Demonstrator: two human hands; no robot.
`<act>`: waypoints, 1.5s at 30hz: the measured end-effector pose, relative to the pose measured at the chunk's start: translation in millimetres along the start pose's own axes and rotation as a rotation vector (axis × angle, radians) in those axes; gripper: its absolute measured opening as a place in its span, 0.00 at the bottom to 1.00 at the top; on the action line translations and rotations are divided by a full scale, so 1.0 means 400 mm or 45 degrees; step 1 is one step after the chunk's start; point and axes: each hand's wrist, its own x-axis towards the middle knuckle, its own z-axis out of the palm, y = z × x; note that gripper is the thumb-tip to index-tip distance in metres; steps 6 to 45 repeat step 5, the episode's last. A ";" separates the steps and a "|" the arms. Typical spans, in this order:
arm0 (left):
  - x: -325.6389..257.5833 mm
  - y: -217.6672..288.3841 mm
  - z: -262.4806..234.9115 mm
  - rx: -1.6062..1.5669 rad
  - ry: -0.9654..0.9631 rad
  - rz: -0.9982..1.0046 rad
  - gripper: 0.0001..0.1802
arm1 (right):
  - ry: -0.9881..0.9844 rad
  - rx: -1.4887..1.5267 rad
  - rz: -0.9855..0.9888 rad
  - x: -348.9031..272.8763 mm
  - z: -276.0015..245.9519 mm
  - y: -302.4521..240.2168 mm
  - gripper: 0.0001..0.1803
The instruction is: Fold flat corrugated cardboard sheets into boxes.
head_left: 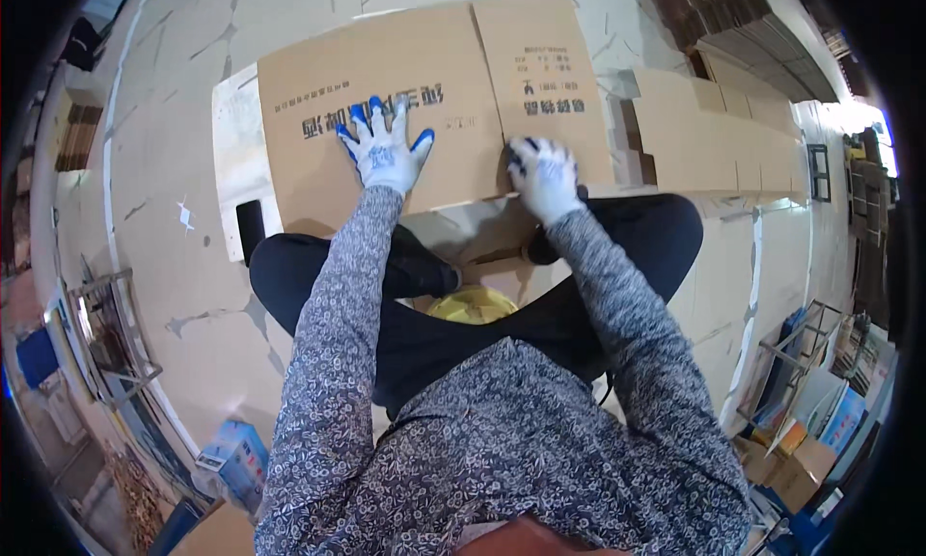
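Note:
A flat brown cardboard sheet (376, 64) with dark print lies in front of me, a crease running across its right part. My left hand (386, 153), in a white glove with blue fingertips, rests flat on its left-middle part, fingers spread. At the sheet's near edge, by the crease, is my right hand (548, 178), also gloved in white. Its fingers are curled, and something dark shows at them; I cannot make out what it is.
Under the sheet is a pale board (236, 136), with a black phone (250, 230) at its left. A yellow round stool or bucket (473, 305) is between my legs. More flat cardboard (704, 136) lies right, below a tall cardboard stack (743, 26). A blue box (234, 455) stands lower left.

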 end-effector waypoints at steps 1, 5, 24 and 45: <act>-0.002 -0.002 0.003 0.011 -0.013 0.001 0.43 | 0.052 0.011 -0.025 0.028 0.017 0.039 0.30; -0.037 -0.062 -0.001 0.115 -0.021 -0.028 0.44 | 0.240 0.189 -0.004 0.126 0.008 0.099 0.28; -0.037 -0.062 -0.001 0.115 -0.021 -0.028 0.44 | 0.240 0.189 -0.004 0.126 0.008 0.099 0.28; -0.037 -0.062 -0.001 0.115 -0.021 -0.028 0.44 | 0.240 0.189 -0.004 0.126 0.008 0.099 0.28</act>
